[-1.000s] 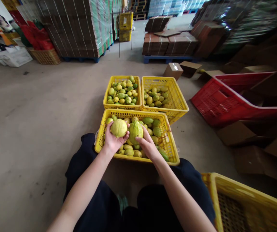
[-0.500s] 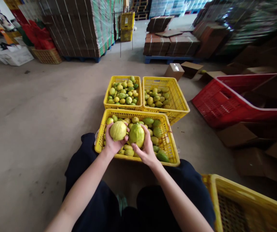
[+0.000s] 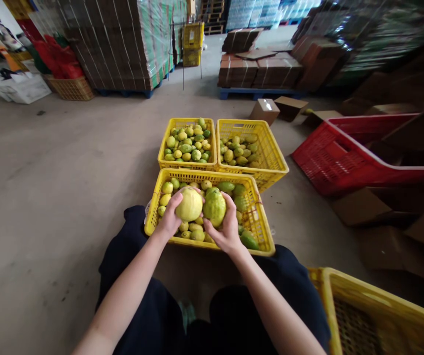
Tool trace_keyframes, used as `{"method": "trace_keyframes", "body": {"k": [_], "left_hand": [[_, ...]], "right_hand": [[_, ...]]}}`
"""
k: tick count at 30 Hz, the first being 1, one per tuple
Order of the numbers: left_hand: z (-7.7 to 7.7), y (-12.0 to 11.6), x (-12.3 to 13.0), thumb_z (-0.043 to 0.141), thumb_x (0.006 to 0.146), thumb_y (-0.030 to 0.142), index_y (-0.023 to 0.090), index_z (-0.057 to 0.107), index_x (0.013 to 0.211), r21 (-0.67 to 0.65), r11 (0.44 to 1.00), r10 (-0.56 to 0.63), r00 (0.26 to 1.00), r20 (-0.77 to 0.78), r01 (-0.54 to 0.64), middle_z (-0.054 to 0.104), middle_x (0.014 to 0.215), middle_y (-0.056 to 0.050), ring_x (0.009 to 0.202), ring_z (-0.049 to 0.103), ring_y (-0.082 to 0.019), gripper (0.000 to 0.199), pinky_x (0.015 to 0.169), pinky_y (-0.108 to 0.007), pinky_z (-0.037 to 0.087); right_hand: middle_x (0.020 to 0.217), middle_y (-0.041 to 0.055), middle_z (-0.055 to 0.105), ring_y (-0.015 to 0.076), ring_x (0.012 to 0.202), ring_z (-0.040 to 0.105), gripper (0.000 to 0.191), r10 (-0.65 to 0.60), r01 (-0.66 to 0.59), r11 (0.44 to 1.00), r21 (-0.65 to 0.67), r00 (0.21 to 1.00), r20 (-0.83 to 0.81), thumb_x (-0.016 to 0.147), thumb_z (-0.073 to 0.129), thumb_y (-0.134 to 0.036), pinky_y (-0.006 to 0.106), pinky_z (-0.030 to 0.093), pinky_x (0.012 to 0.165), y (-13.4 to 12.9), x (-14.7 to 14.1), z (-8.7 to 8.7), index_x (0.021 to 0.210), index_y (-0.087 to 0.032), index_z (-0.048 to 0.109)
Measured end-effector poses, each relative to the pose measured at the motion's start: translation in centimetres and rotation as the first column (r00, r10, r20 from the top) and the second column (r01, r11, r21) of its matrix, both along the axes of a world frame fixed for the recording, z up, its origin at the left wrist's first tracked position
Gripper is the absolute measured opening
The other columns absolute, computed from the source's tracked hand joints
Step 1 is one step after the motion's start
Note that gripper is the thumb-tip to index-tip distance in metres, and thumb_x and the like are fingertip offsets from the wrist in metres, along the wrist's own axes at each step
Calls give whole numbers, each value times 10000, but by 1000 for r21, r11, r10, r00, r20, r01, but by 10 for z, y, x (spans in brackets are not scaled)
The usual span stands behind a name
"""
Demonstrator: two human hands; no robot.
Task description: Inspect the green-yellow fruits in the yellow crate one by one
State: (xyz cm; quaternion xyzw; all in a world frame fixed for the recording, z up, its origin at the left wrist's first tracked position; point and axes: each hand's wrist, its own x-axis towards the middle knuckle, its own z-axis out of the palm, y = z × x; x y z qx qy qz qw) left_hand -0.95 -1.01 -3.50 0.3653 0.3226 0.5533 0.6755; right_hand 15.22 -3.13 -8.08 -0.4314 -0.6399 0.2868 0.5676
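Observation:
My left hand (image 3: 169,219) is wrapped round a large pale yellow, lemon-like fruit (image 3: 189,204). In my right hand (image 3: 229,230) is a similar yellow-green fruit (image 3: 214,208) with a bumpy, ribbed skin. The two fruits are held side by side above the front yellow crate (image 3: 265,228). Several smaller yellow and green fruits (image 3: 197,234) lie in that crate, partly hidden by my hands. Some of my fingers are out of sight behind the fruits.
Behind stand two more yellow crates, the left one (image 3: 159,148) fuller than the right one (image 3: 276,150). A red crate (image 3: 315,158) and cardboard boxes (image 3: 363,212) are to the right. Another yellow crate (image 3: 326,296) is at lower right. Stacked pallets (image 3: 260,92) stand farther back.
Both held fruits have shifted slightly right. The pale one has turned in my left hand, and the yellow-green one now leans in my right. The crates stay in place.

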Motion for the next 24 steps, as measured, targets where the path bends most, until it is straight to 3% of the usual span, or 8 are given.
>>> {"method": "trace_keyframes", "body": {"k": [2,5,9,13,17,20,22,24], "left_hand": [[-3,-2,4,668,785,544,183,686,1040,163,975,176,970,-171,-148,712,1116,-101,1138,642,-297,442,948,-345,521],[-10,-3,8,739,765,506,202,640,1129,398,876,408,857,-314,-271,687,1188,-93,1156,632,-268,484,1002,-357,498],[-17,0,8,833,699,445,209,593,1165,537,808,484,792,-373,-241,678,1188,-102,1144,641,-255,575,986,-362,516],[-18,0,6,864,666,414,212,595,1174,579,788,509,752,-419,-210,662,1232,-112,1179,625,-271,610,1028,-393,498],[-14,0,7,852,675,426,209,647,1130,459,853,438,819,-371,-248,688,1205,-96,1161,635,-270,544,1012,-365,502],[-10,3,7,741,763,517,178,706,1043,221,943,299,925,-235,-249,721,1140,-95,1122,656,-269,441,938,-328,531],[-8,6,6,631,813,585,154,719,1030,8,988,156,984,-82,-156,734,1098,-111,1032,694,-273,490,807,-314,568],[-6,8,6,561,835,602,149,705,1090,-177,984,47,995,89,-31,742,1044,-114,861,729,-256,539,608,-282,554]], "right_hand": [[1340,128,528,312,1228,555,753,-32,28,998,47,997,69,763,735,-309,507,438,1103,4,4,-1,1407,-239,352],[1372,151,496,319,1265,536,781,-119,86,984,159,970,212,797,703,-324,524,461,1081,9,11,-1,1446,-211,284],[1392,176,467,316,1287,529,783,-199,106,954,279,923,330,855,661,-332,511,481,1063,13,20,-3,1484,-195,215],[1398,193,469,335,1314,509,782,-194,104,958,267,921,337,857,667,-376,529,461,1077,13,19,-8,1477,-179,233],[1401,162,495,306,1276,535,743,-186,161,974,159,969,161,837,681,-395,506,453,1072,10,13,-7,1452,-195,314],[1307,102,592,280,1198,572,633,-167,163,985,-48,981,-96,804,691,-425,474,452,1055,9,10,2,1360,-220,470],[1188,71,658,269,1118,606,526,-157,94,974,-208,937,-311,762,710,-440,432,485,1001,10,9,9,1224,-221,587],[1064,47,697,256,1021,645,422,-145,-66,937,-343,820,-554,741,706,-433,396,531,907,11,6,15,1102,-224,643]]}}
